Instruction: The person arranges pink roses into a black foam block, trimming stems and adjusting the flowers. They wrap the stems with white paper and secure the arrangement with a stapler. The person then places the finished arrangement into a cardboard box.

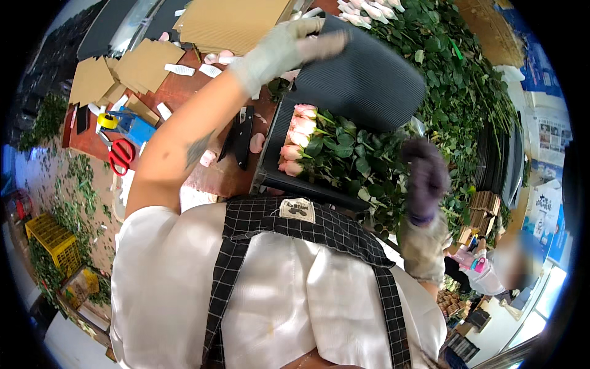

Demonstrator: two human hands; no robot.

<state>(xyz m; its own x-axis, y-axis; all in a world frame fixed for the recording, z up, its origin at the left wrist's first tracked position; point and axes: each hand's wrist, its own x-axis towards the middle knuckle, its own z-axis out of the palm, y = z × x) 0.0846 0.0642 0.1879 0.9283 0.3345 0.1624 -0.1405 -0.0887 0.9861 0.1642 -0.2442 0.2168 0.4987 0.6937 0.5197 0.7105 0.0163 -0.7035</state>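
Observation:
My left hand (295,46), in a pale glove, is at the upper left end of a black corrugated sheet (372,74). Its fingers lie across the sheet's face, with the thumb by the edge. Below the raised sheet, pink roses (300,134) lie in a row, heads to the left and leafy stems (356,154) to the right, on black corrugated backing (279,132). Beside the stems hovers my right hand (425,175), in a purple glove with a pale sleeve cover. Motion blur smears its fingers, and no held thing can be made out.
Red scissors (121,155), a yellow tape roll (107,121) and a black stapler-like tool (239,138) lie on the reddish table (209,175). Cardboard sheets (230,24) are behind. Heaped leafy stems (455,74) fill the right side; a person (485,270) is at lower right.

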